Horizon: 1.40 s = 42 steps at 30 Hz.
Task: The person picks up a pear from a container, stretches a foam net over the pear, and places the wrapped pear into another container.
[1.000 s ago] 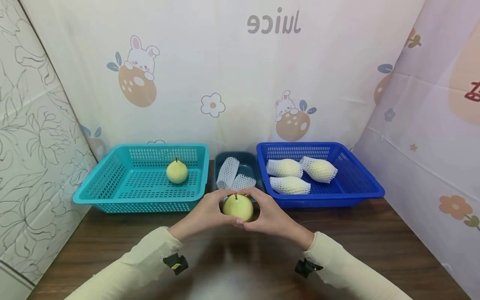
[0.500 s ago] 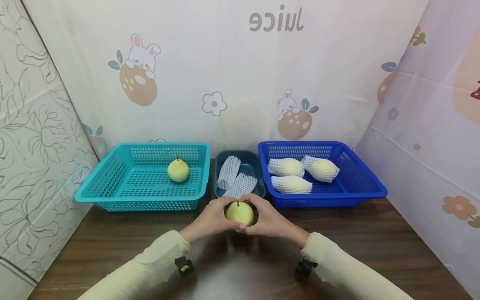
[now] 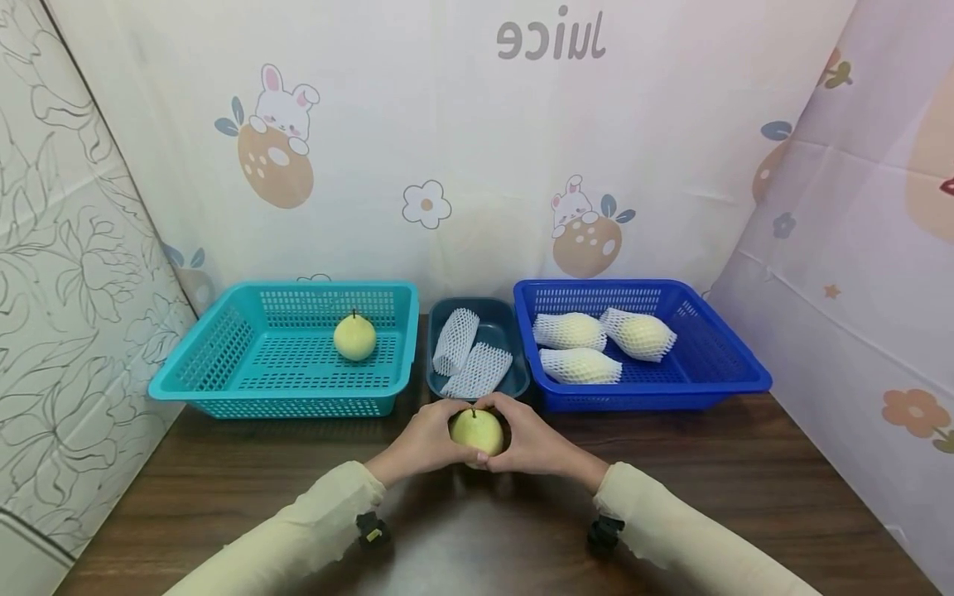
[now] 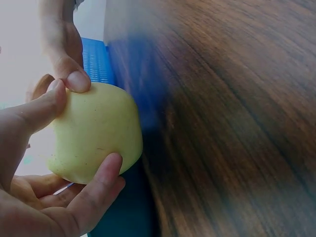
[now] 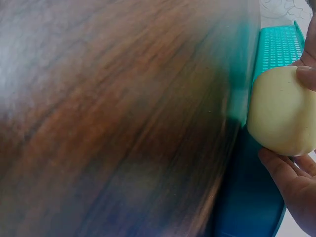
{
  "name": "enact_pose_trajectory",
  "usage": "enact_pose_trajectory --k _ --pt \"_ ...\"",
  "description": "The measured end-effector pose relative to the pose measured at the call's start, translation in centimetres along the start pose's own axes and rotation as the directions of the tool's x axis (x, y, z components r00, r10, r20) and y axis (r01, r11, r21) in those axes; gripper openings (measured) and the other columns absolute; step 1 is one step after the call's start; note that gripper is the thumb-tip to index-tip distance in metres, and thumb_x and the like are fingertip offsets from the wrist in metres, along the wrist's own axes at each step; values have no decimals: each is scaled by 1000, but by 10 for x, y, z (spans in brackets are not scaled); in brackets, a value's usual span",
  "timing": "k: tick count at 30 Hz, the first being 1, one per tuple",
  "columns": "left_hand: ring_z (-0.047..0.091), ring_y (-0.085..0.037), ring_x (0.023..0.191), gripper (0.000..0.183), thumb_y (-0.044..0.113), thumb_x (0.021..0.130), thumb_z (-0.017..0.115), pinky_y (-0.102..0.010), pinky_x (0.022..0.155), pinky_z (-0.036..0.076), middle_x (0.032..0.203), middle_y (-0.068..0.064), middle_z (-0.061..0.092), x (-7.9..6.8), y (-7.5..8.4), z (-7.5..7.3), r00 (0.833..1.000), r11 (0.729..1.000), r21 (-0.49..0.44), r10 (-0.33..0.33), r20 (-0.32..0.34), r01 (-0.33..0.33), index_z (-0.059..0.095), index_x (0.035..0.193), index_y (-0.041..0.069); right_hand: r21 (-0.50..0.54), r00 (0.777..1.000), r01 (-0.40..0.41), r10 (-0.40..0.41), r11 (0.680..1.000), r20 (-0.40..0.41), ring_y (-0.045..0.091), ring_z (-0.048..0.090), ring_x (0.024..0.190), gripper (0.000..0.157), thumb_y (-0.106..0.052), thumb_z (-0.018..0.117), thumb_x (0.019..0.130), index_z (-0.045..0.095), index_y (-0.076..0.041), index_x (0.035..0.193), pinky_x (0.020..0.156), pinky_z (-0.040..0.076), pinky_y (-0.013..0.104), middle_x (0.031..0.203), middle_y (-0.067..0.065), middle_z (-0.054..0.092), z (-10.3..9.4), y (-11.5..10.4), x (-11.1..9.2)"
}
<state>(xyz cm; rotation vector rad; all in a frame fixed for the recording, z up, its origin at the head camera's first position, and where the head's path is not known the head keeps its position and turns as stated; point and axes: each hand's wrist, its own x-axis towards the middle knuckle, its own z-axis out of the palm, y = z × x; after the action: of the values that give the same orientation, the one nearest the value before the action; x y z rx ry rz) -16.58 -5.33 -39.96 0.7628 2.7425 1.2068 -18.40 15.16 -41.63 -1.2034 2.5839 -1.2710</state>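
Between my two hands, near the middle of the head view, is a yellow-green pear (image 3: 477, 433) with its stem up. My left hand (image 3: 426, 440) grips its left side, thumb in front and fingers behind. On the other side my right hand (image 3: 533, 439) holds it the same way, and the two thumbs meet at the front. The left wrist view shows the pear (image 4: 98, 131) above the dark wooden table, with left fingertips pressing its lower side. From the right wrist, the pear (image 5: 281, 111) has right fingers (image 5: 279, 170) against it.
Behind the hands, a small dark teal tray (image 3: 498, 313) holds white foam net sleeves (image 3: 456, 341). A turquoise basket (image 3: 224, 331) at left contains one bare pear (image 3: 354, 338). In the blue basket (image 3: 708, 356) at right lie 3 net-wrapped pears (image 3: 581, 366). A printed curtain (image 3: 477, 124) stands behind.
Both hands have drawn the pear slightly toward the body, away from the small tray, uncovering more of the nearer foam net. The grip looks the same.
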Motion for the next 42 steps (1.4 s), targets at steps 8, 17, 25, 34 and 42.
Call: enact_pose_trajectory --k 8,17,25,34,42 --pt "55 -16 86 65 37 69 85 -29 71 48 105 -5 63 0 -5 5 1000 999 22 -25 10 25 61 118 2 -7 1000 0 0 1000 26 13 54 97 61 -24 84 71 49 -16 120 79 49 29 112 -5 55 4 6 -2" --pt "55 -17 87 68 39 68 86 -30 73 49 107 -6 63 0 -7 9 1000 999 23 -24 6 24 60 119 3 -7 999 4 -4 1000 46 14 53 98 63 -24 85 70 47 -15 120 80 49 30 113 -4 52 5 9 -2" --pt "55 -17 89 71 42 68 85 -30 73 49 109 -6 63 0 -8 11 999 999 18 -38 15 37 59 120 2 -67 974 -57 70 996 216 16 50 106 69 -12 82 73 41 -7 128 89 47 33 122 3 48 -16 -8 2" --pt "56 -20 95 75 42 67 85 -36 79 50 113 -11 62 0 -8 11 997 997 42 -68 20 67 58 123 0 -150 981 -43 70 988 181 31 55 112 51 -4 70 83 47 0 129 87 49 39 122 18 57 -60 -34 39" --pt "56 -21 96 74 40 67 86 -38 80 49 113 -11 61 1 -7 12 996 996 31 -86 28 85 58 122 0 -254 989 -74 103 965 104 29 55 114 46 -8 69 85 50 0 126 93 46 40 122 16 58 -74 -41 92"
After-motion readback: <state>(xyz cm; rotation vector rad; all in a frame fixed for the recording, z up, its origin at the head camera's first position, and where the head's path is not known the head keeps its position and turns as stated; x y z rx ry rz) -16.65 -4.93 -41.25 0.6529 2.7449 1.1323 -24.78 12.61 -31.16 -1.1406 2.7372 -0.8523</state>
